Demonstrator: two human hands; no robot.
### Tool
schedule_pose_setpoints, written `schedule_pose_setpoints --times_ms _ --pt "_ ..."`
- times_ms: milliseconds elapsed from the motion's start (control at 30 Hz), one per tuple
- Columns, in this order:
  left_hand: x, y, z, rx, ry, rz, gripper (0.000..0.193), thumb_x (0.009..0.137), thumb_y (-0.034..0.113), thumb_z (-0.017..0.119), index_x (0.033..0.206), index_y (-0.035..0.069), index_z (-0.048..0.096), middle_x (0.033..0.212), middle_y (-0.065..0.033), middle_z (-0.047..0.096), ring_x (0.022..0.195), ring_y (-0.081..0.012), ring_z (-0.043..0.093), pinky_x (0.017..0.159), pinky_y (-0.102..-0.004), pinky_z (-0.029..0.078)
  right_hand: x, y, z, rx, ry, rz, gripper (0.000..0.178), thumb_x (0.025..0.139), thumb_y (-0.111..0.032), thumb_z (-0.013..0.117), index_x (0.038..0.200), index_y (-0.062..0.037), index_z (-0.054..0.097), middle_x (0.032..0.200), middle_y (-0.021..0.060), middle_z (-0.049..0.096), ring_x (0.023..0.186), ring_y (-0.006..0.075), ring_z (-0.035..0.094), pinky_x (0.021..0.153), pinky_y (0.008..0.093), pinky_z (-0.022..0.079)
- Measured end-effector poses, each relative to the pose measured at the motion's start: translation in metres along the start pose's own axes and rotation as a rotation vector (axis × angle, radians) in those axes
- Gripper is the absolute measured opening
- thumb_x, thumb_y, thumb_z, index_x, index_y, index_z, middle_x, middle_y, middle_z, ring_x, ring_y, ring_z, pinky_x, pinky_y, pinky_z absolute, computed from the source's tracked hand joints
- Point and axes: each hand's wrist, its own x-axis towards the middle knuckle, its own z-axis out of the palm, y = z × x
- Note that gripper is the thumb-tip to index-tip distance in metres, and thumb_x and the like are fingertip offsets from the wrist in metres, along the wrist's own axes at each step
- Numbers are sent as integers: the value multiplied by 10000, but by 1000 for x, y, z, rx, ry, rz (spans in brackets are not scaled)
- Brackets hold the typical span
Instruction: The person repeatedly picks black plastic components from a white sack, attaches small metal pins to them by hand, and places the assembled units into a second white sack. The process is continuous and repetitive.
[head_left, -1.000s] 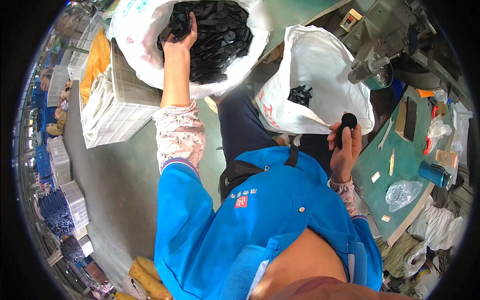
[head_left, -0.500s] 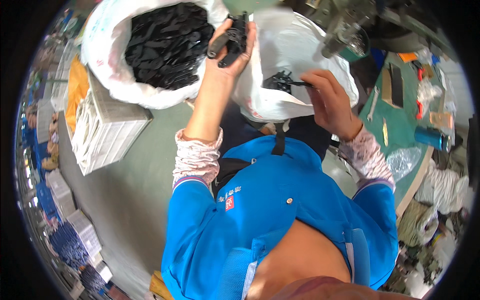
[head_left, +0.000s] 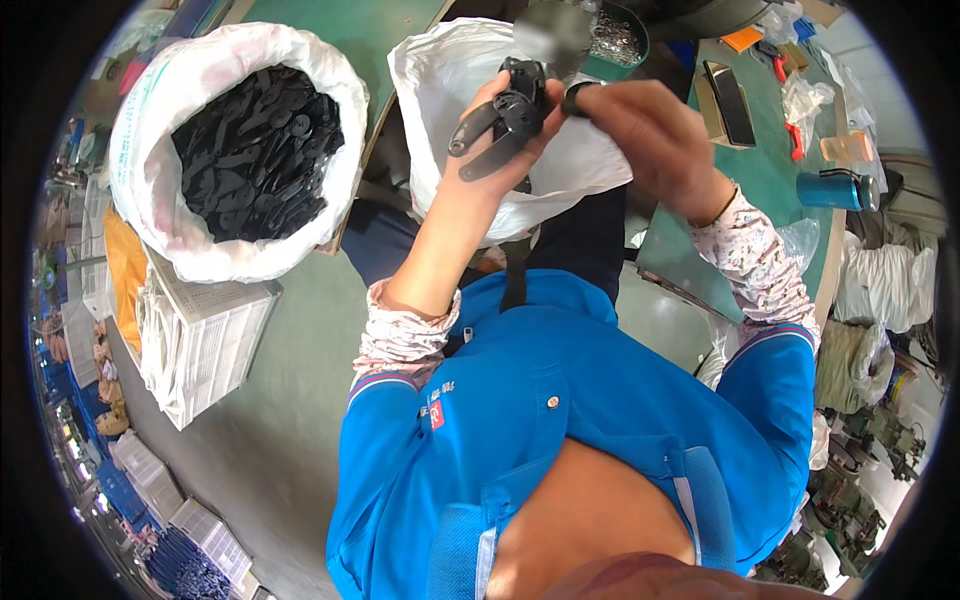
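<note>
My left hand (head_left: 472, 180), palm up above the white bag (head_left: 402, 62) in the middle, is closed around several black flat parts with rounded ends (head_left: 500, 130). To its right, my right hand (head_left: 655, 145) pinches a small dark piece (head_left: 576, 98) close to the left hand's fingers. Motion blurs my right hand, and most of the piece it holds is hidden. The left sack (head_left: 140, 190), white with a rolled rim, is filled with similar black parts (head_left: 262, 150). A few dark pieces show inside the middle bag, partly behind my left hand.
A blurred machine part (head_left: 556, 38) stands just beyond my hands, beside a green tub of small metal pieces (head_left: 615, 42). On the right green table (head_left: 690, 235) lie a dark flat slab (head_left: 731, 103), a red-handled tool (head_left: 795, 140) and a blue bottle (head_left: 838, 191). A white crate (head_left: 215, 340) stands left.
My right hand has come up out of the middle bag to beside the left hand, carrying a dark piece. The view has shifted, and the left hand still holds the black parts.
</note>
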Motion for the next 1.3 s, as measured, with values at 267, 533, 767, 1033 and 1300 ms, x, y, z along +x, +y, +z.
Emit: schedule_pose_setpoints --times_ms 267,533,767,1033,1300 --pt "-7 2 10 -109 8 152 268 898 179 580 1047 -23 486 981 -220 567 942 -324 604 970 -480 479 70 36 -26 823 319 870 211 924 -83 537 1081 52 575 772 88 639 475 122 568 406 234 444" --pt "-2 5 9 -172 -57 207 182 859 147 637 979 20 585 970 -147 622 992 -325 600 1011 -576 385 81 64 -17 928 201 1087 179 930 -111 535 983 52 587 675 71 625 412 95 524 346 198 376" --pt "2 0 2 69 -102 350 300 924 304 559 1077 47 539 1044 -122 596 1050 -240 579 1000 -466 412 12 -1 35 909 144 1115 377 880 -260 648 1146 -3 580 903 53 643 608 76 592 426 202 413" --pt "2 -13 -5 414 63 445 502 936 410 529 1171 -31 479 1142 -151 553 1069 -253 566 923 -361 495 -8 -38 103 991 399 1043 320 834 -148 707 1086 -35 545 869 34 628 772 97 600 696 237 490" --pt "0 -19 -5 764 11 590 374 958 374 503 1108 31 506 922 -87 611 677 -143 582 515 -219 480 -5 -39 87 1317 476 990 308 911 -98 586 1205 -54 507 899 49 608 730 94 575 642 217 476"
